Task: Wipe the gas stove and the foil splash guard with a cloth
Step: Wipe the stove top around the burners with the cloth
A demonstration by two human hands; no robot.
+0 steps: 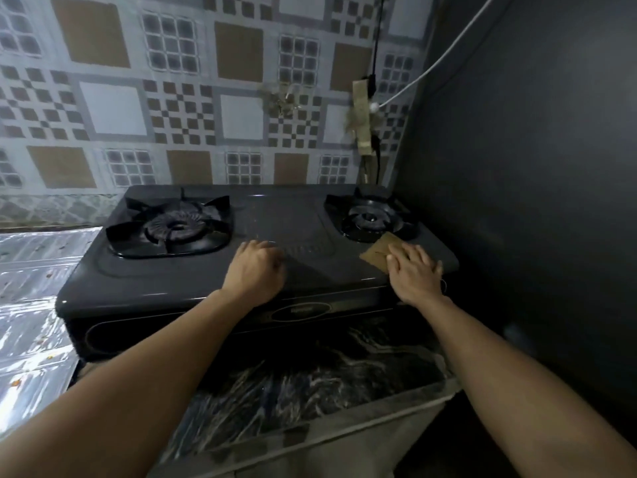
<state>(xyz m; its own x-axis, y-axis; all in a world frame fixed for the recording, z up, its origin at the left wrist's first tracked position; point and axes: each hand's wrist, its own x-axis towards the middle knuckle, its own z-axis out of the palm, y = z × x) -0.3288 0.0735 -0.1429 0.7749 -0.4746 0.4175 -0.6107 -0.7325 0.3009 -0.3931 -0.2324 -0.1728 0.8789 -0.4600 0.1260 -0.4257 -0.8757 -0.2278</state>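
Presently the cloth (377, 254), a small tan square, lies flat on the front right part of the gas stove (193, 281), just in front of the right burner (370, 218), with its near right portion covered by my right hand (415, 273). That hand does not pinch the cloth; its fingers (396, 262) are spread and laid flat, pressing the fabric against the dark top, so most of the cloth shows beyond my fingertips toward the burner. My left hand (256, 267) rests on the middle of the stove top with its fingers curled under in a loose fist, holding nothing, apparently bracing the stove. I judge the first risk to be the free far corner of the cloth: if I push forward it may catch on the prongs of the right pan support and fold or drag from under my palm, since only pressure holds it. A second risk is the stove sliding on the marbled counter (310, 384) should my left hand lift while I scrub sideways. Further out, the foil splash guard (38, 277) lies to the left of the stove, crinkled and flecked with orange spots, and appears not yet wiped; thin foil would likely tear or crease under hard rubbing. Behind the stove, cables (374, 98) hang taped to the patterned wall (113, 108) near the right burner, so a high sweep there could snag them.
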